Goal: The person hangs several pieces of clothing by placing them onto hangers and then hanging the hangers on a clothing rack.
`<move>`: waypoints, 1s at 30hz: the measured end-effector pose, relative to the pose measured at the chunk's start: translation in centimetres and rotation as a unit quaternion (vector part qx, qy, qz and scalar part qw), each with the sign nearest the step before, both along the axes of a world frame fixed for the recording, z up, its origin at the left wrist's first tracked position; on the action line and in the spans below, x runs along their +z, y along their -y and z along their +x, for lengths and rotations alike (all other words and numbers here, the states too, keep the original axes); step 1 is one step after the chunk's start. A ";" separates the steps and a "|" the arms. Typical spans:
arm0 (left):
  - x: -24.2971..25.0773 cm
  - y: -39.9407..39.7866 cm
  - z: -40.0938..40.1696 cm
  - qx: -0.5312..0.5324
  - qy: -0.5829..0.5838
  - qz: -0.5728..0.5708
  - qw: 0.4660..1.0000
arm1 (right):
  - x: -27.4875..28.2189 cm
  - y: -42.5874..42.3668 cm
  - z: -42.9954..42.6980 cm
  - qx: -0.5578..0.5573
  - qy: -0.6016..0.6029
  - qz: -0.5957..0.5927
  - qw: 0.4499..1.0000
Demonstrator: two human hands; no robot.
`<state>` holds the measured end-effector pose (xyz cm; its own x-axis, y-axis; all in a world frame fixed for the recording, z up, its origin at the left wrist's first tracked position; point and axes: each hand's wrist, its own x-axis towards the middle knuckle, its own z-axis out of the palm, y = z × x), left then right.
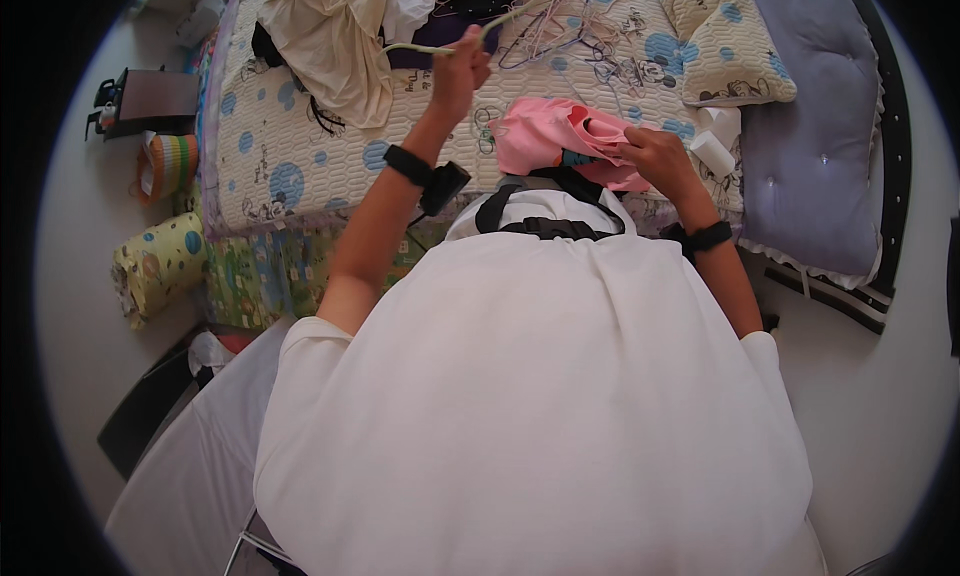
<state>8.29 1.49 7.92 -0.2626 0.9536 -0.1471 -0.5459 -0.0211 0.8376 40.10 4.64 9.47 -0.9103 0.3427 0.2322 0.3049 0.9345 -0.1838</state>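
Raised over the bed, my left hand [461,77] grips a pale green clothes hanger [424,49]. My right hand [660,156] pinches the edge of a pink printed garment [536,130], which lies bunched near the front edge of the mattress. The hanger and the garment are apart. Beyond the garment is a tangled heap of pink and purple hangers [551,32]. A cream cloth [330,43] lies crumpled to the left of the heap, with white and dark clothes beside it.
A patterned quilted pad [262,126] covers the bed. At the right are a patterned pillow [739,58], a grey-purple cushion [802,141] and a white roll [712,154]. A striped basket [171,163] and a yellow patterned roll [161,265] stand at the left.
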 end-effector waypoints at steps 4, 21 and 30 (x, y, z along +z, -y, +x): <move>1.3 -4.1 7.8 -0.156 0.045 0.096 0.982 | -0.3 0.1 1.5 -0.030 0.040 0.029 0.998; -1.6 -9.2 13.3 -0.308 0.040 0.087 0.947 | 0.9 -0.4 4.2 -0.154 -0.062 0.049 0.985; 3.3 -7.9 9.8 -0.210 0.095 0.200 0.952 | 1.1 -0.7 4.3 -0.131 -0.038 0.039 0.990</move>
<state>18.06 9.43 11.18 0.1505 0.9582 0.2433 -0.7171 -0.0636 0.6940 44.43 5.38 10.56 -0.7716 0.5425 0.3322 0.5264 0.8377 -0.1454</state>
